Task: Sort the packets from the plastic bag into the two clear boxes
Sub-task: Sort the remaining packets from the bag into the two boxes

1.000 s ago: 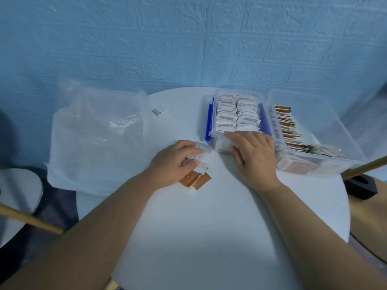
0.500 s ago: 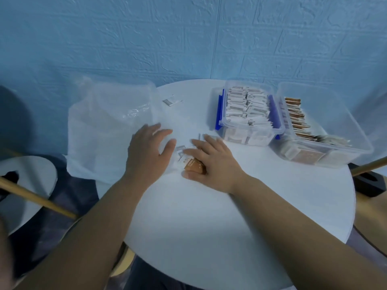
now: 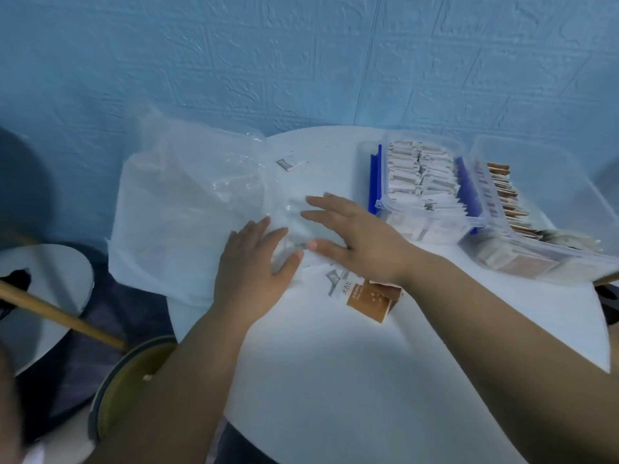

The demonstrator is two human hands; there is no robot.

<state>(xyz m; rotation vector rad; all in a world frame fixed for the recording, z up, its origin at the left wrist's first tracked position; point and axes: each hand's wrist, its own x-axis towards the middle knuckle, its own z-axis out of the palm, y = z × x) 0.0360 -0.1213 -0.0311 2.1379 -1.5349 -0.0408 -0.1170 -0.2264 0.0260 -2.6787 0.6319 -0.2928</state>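
A large clear plastic bag [image 3: 187, 209] lies crumpled over the left side of the round white table [image 3: 335, 380]. My left hand [image 3: 251, 266] rests flat on the bag's near edge, fingers straight. My right hand [image 3: 355, 236] reaches left over the bag's mouth with fingers spread. Brown packets [image 3: 371, 301] and a white packet [image 3: 335, 279] lie on the table just under my right wrist. The nearer clear box [image 3: 432, 212] with blue handles holds several white packets. Right of it, the second clear box [image 3: 542, 259] holds brown packets. One white packet [image 3: 289, 162] lies apart at the back.
A blue textured wall runs behind the table. At the left stand a smaller round table [image 3: 43, 296], a wooden rod [image 3: 60, 316] and a stool [image 3: 134, 380]. The boxes fill the table's right rear; the near half of the tabletop is bare.
My right hand left the white-packet box, swept over the loose packets and now reaches onto the bag. My left hand let go of the packets and moved left onto the bag.
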